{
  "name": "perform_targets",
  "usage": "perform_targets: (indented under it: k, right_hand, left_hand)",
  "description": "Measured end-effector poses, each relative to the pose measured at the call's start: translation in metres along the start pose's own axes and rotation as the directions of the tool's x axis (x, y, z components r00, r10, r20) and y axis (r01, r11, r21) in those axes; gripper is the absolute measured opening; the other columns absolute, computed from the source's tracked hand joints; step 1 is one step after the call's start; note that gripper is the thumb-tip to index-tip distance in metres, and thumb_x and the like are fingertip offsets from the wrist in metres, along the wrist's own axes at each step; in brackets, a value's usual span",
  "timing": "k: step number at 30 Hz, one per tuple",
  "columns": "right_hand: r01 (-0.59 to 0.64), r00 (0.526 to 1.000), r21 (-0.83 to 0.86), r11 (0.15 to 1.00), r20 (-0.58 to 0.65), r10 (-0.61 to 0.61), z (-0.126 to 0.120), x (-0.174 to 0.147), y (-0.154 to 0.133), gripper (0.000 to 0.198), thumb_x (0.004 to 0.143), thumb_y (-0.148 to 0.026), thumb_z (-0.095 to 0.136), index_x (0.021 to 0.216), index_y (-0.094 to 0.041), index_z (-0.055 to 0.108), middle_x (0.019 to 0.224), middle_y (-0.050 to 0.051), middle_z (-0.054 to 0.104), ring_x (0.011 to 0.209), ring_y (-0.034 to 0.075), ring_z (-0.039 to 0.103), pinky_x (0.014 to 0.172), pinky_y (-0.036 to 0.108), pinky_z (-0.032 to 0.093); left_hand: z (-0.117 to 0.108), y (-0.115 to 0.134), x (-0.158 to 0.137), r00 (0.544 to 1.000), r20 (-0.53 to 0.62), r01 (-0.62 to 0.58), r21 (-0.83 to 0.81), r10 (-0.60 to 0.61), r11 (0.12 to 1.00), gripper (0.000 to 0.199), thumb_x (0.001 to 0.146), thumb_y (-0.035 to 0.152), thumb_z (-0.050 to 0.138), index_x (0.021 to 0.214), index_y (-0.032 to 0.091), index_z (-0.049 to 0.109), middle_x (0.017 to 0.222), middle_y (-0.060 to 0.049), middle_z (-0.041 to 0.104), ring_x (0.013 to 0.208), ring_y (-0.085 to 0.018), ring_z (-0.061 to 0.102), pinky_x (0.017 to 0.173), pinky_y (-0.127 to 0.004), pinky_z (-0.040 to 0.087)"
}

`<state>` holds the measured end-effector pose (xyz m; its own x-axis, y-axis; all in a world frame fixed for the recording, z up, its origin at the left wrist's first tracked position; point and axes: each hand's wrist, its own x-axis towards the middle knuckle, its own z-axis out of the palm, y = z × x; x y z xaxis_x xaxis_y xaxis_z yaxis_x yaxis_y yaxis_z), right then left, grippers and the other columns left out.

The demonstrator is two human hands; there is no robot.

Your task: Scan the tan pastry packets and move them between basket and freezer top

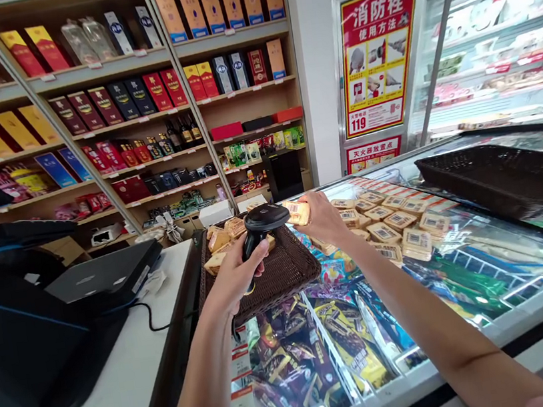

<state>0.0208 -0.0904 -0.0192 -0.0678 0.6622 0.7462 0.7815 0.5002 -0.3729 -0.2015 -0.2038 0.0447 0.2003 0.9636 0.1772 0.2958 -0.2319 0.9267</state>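
Note:
A black handheld barcode scanner (264, 216) is gripped by my left hand (239, 267), its head turned toward the right. My right hand (322, 216) holds a small clear package (297, 212) with a barcode label, close in front of the scanner's head. Below the scanner lies a brown woven basket (287, 265) with several similar packages (220, 239) in its far left part. Many more labelled packages (384, 233) are spread on the freezer's glass top (466, 263), to the right of my right hand.
A white counter (117, 366) with a black checkout terminal (12, 341) stands at the left. Inside the freezer are wrapped ice creams (294, 362). An overturned-looking dark basket (505, 181) rests at the right. Shelves of boxed goods (135, 98) line the back, beside a red sign (379, 57).

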Motion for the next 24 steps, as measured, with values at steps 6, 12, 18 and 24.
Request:
perform_targets:
  k: [6, 12, 18, 24]
  right_hand:
    - [-0.015, 0.995, -0.097, 0.995, 0.1, 0.025, -0.007, 0.004, 0.005, 0.047, 0.073, -0.031, 0.072, 0.115, -0.019, 0.053, 0.113, 0.01, 0.062, 0.11, 0.029, 0.052, 0.091, 0.039, 0.045]
    - [-0.117, 0.766, -0.269, 0.956, 0.588, 0.259, -0.053, 0.004, 0.037, 0.055, 0.071, -0.032, 0.079, 0.121, -0.019, 0.061, 0.127, 0.011, 0.061, 0.116, 0.028, 0.058, 0.094, 0.034, 0.045]
    - [-0.163, 0.524, -0.533, 0.83, 0.666, 0.531, -0.058, 0.008, 0.055, 0.049, 0.066, -0.019, 0.081, 0.112, -0.011, 0.068, 0.127, 0.02, 0.061, 0.122, 0.035, 0.056, 0.091, 0.037, 0.049]
    - [-0.108, 0.589, -0.552, 0.827, 0.635, 0.5, -0.049, 0.002, 0.042, 0.042, 0.075, -0.018, 0.073, 0.116, -0.01, 0.065, 0.125, 0.021, 0.06, 0.114, 0.031, 0.061, 0.09, 0.037, 0.049]
  left_hand:
    - [0.0, 0.004, -0.001, 1.0, 0.024, 0.008, 0.047, -0.009, 0.999, 0.042, 0.084, 0.061, 0.062, 0.087, 0.019, 0.056, 0.069, 0.003, 0.054, 0.06, -0.011, 0.047, 0.056, -0.023, 0.034]
    - [-0.008, 0.003, 0.001, 0.999, 0.008, 0.036, 0.06, -0.037, 0.998, 0.044, 0.083, 0.061, 0.063, 0.086, 0.019, 0.055, 0.067, 0.003, 0.053, 0.06, -0.011, 0.048, 0.058, -0.024, 0.037]
    - [-0.01, 0.006, 0.003, 0.999, 0.01, 0.051, 0.041, -0.051, 0.998, 0.046, 0.079, 0.063, 0.066, 0.085, 0.018, 0.056, 0.066, 0.003, 0.053, 0.06, -0.012, 0.05, 0.056, -0.023, 0.037]
    - [-0.029, 0.007, -0.004, 0.998, -0.02, 0.064, -0.022, -0.064, 0.998, 0.047, 0.076, 0.063, 0.071, 0.085, 0.019, 0.057, 0.073, 0.001, 0.055, 0.057, -0.01, 0.047, 0.053, -0.023, 0.037]
